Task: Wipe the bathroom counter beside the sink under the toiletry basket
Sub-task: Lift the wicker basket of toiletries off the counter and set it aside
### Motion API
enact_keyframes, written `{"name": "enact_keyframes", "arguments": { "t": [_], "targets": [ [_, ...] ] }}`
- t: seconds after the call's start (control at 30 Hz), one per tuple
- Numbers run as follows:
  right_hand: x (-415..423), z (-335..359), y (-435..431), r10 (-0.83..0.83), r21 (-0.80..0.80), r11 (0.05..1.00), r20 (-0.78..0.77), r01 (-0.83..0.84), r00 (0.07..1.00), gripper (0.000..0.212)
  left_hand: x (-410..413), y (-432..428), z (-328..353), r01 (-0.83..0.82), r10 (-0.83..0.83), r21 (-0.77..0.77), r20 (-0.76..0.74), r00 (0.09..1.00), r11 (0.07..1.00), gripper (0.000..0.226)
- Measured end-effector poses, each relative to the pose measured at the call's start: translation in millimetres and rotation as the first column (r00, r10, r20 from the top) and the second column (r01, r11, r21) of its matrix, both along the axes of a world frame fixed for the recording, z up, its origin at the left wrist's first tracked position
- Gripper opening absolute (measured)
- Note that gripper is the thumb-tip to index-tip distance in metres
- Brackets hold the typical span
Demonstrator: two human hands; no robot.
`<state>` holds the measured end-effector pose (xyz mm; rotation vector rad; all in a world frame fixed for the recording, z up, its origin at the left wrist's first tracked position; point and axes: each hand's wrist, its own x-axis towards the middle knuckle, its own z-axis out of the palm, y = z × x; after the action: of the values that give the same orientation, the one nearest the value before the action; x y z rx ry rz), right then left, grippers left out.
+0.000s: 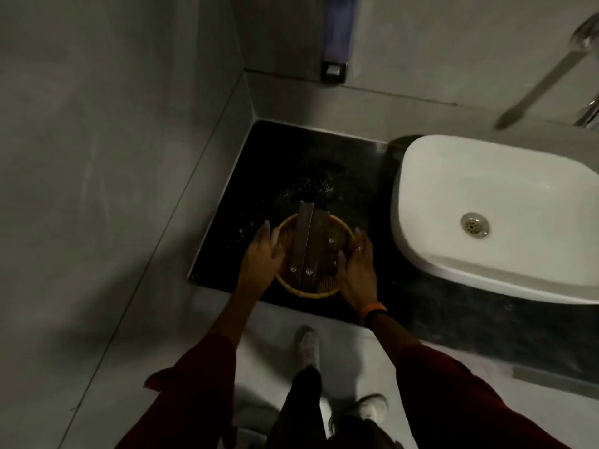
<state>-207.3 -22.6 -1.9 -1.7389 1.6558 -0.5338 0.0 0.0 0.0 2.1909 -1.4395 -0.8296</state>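
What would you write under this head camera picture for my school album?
Two hands, left hand and right hand, cup a round woven basket on the dark counter beside the white sink.

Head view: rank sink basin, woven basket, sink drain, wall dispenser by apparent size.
1. sink basin, clearly largest.
2. woven basket.
3. wall dispenser; blurred and farther away, so close to the basket, order unsure.
4. sink drain, smallest.
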Motion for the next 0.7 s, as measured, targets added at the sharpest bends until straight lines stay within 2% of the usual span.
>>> {"name": "enact_keyframes", "arguments": {
  "t": [0.07,0.17,0.33,0.43,0.5,0.7],
  "targets": [
    [0.3,-0.6,-2.6,-0.09,0.084,0.993,0.099,0.082,0.991,0.058,-1.3,0.9,-1.6,-0.079,0.08,0.013,-0.079,0.994,0.997,0.059],
    [-0.4,6.4,-8.9,-0.111,0.126,0.987,0.104,0.097,0.988,0.057,-9.5,6.7,-2.7,-0.166,0.163,-0.026,-0.098,0.982,0.986,0.049],
    [-9.7,37.1,-30.9,-0.077,-0.017,0.997,0.09,0.079,0.993,0.065,-25.8,-14.1,40.8,-0.276,0.262,-0.116,-0.127,0.957,0.954,0.042],
    [-28.9,69.7,-44.4,-0.121,-0.138,0.98,0.175,0.146,0.977,0.055,-42.5,-34.7,81.0,-0.259,0.239,-0.176,-0.125,0.963,0.95,0.035],
    [-51.8,88.6,-53.3,-0.133,-0.204,0.965,0.167,0.167,0.977,0.055,-59.9,-49.2,105.3,-0.222,0.204,-0.221,-0.102,0.974,0.95,0.035],
    [-156.4,125.3,-61.4,-0.223,-0.24,0.938,0.14,0.251,0.965,0.056,-150.9,-81.5,143.1,-0.052,0.023,-0.297,-0.099,0.995,0.953,0.044]
  ]
}}
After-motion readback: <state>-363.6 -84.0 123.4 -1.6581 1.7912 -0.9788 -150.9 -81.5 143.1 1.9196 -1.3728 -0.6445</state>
